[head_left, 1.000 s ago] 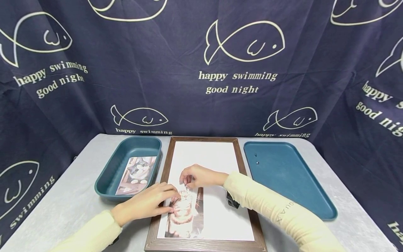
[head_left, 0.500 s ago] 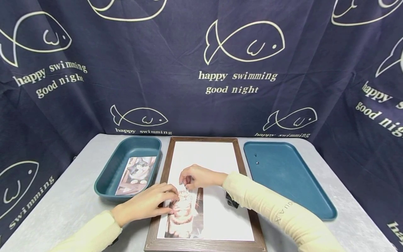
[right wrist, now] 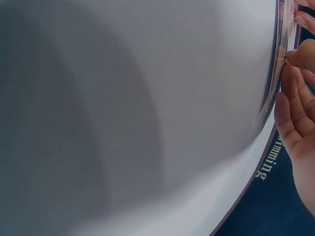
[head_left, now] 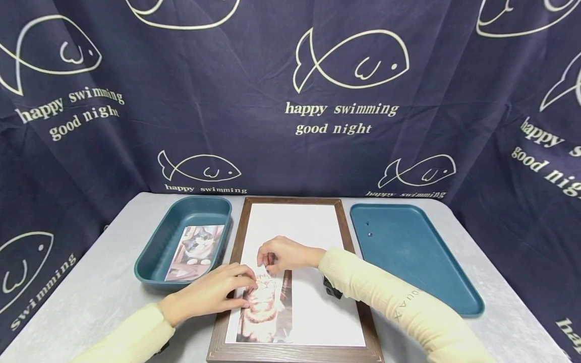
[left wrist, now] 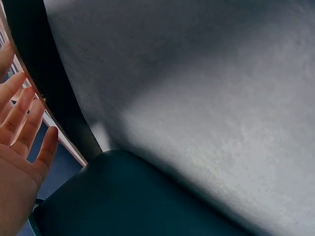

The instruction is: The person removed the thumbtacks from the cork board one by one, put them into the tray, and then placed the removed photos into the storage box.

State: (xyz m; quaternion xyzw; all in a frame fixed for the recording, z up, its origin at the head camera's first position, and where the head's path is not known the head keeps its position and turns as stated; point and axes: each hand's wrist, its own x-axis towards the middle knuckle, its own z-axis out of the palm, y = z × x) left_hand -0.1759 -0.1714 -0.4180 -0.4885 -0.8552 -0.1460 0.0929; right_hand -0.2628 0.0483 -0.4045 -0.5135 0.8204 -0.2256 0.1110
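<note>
A cat photo [head_left: 265,315] lies on a white board [head_left: 295,222] inside a brown frame [head_left: 295,353], toward the board's near left corner, its near edge just inside the frame's near bar. Both hands are on it. The left hand [head_left: 214,292] comes in over the frame's left bar with fingers spread and lightly bent, the thumb apart from them; the fingertips rest on the photo's left side and hold nothing between them. The right hand [head_left: 290,253] is at the photo's far edge, fingers curled, thumb and forefinger drawn together in a pinch. In the right wrist view a small thing [right wrist: 285,60] shows at that pinch, too small to make out. The photo lies on the near side of this grip and to the right of the left fingertips.

Left of the frame, on the table [head_left: 118,242], a blue bin [head_left: 156,247] carries another cat photo [head_left: 195,252] against its right wall. Right of the frame, a blue tray [head_left: 417,262] has two small bits [head_left: 370,235] near its far left corner.
</note>
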